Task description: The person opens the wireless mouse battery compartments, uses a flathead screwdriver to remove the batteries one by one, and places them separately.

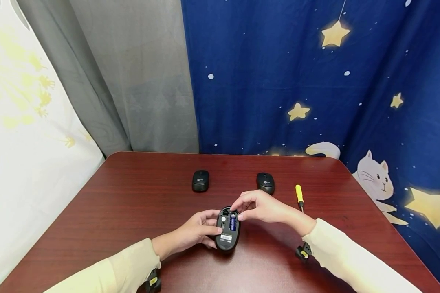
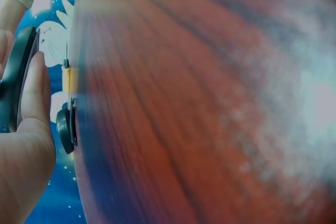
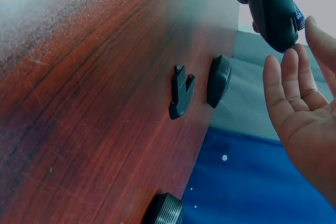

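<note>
My left hand [image 1: 198, 232] holds a black computer mouse [image 1: 226, 243] with its underside up, fingers along the left side and thumb on the bottom face. The battery bay is uncovered, and a dark blue battery [image 1: 232, 223] lies in it. My right hand [image 1: 258, 206] pinches at the battery's far end with thumb and index finger. In the right wrist view that battery end [image 3: 300, 18] juts out of the mouse beside the thumb, while the other fingertips [image 3: 287, 56] are at the tip of the mouse.
Two more black mice, one left [image 1: 200, 181] and one right [image 1: 265, 182], sit farther back on the reddish-brown table [image 1: 150, 195]. A yellow-handled screwdriver [image 1: 299, 194] lies at the right, partly behind my forearm. A flat, forked black piece [image 3: 181, 94] lies on the table.
</note>
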`<state>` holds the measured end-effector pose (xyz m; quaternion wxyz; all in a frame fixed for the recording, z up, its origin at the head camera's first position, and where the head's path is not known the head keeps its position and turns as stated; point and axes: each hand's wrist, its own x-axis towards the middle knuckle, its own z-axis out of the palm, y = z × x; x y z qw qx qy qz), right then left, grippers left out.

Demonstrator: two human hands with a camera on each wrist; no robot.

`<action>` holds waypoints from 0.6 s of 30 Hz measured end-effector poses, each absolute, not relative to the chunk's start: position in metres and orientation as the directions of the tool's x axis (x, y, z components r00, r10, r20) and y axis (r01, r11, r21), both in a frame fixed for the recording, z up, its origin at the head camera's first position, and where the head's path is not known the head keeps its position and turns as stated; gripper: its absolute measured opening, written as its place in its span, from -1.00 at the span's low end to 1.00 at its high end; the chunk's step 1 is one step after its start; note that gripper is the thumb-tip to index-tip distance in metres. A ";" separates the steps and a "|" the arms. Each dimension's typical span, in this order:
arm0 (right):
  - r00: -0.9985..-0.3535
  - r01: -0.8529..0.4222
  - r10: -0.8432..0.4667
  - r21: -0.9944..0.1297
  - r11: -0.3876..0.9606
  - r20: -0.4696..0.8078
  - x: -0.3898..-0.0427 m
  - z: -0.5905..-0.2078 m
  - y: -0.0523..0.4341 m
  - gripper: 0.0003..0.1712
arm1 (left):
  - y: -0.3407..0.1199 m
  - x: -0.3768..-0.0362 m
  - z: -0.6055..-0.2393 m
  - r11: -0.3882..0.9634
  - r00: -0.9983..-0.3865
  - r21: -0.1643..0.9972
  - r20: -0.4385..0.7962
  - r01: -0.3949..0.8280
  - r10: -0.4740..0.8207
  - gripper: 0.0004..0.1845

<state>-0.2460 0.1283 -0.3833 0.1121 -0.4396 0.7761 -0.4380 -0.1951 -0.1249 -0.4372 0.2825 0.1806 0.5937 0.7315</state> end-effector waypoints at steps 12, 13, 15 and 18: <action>-0.526 -0.635 -0.830 -0.735 0.237 0.187 -0.249 -0.381 0.122 -0.74 | -0.125 -0.195 -0.438 -0.110 -0.776 0.974 -0.087 -0.198 0.625 -0.42; -0.522 -0.638 -0.833 -0.732 0.240 0.182 -0.250 -0.381 0.122 -0.75 | -0.125 -0.195 -0.438 -0.108 -0.775 0.974 -0.088 -0.198 0.626 -0.43; -0.516 -0.642 -0.840 -0.726 0.248 0.170 -0.251 -0.382 0.121 -0.76 | -0.125 -0.195 -0.438 -0.104 -0.773 0.974 -0.092 -0.200 0.628 -0.43; -0.510 -0.645 -0.846 -0.720 0.256 0.157 -0.253 -0.382 0.122 -0.77 | -0.124 -0.195 -0.438 -0.105 -0.771 0.974 -0.092 -0.202 0.631 -0.45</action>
